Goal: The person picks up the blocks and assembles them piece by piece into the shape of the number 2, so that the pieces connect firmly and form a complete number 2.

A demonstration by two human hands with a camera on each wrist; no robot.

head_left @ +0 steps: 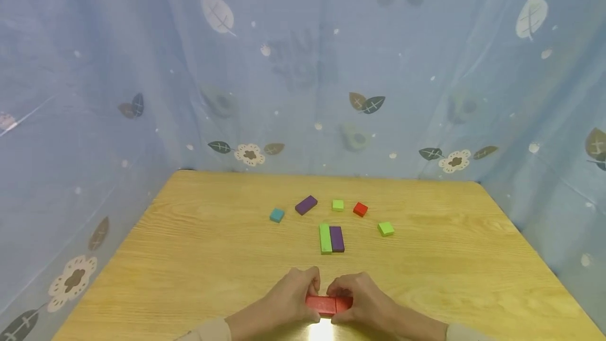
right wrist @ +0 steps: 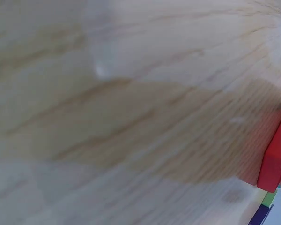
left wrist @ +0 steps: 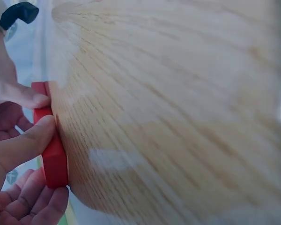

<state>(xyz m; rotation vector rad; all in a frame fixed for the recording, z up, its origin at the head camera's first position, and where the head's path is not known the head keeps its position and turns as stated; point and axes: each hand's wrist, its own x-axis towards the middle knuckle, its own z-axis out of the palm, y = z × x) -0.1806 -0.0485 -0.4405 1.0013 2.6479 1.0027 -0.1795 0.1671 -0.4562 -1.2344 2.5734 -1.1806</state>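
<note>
As alignment seems the purpose, we list: left hand, fingers pinching long red rectangular block; right hand, fingers pinching shorter red block, end to end.

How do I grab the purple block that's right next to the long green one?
Probably best: come down from above and pinch the purple block by its two short ends, the near one and the far one. It lies flat with its left long side against the green block, so there's likely no room to pinch there, but both ends look free.
</note>
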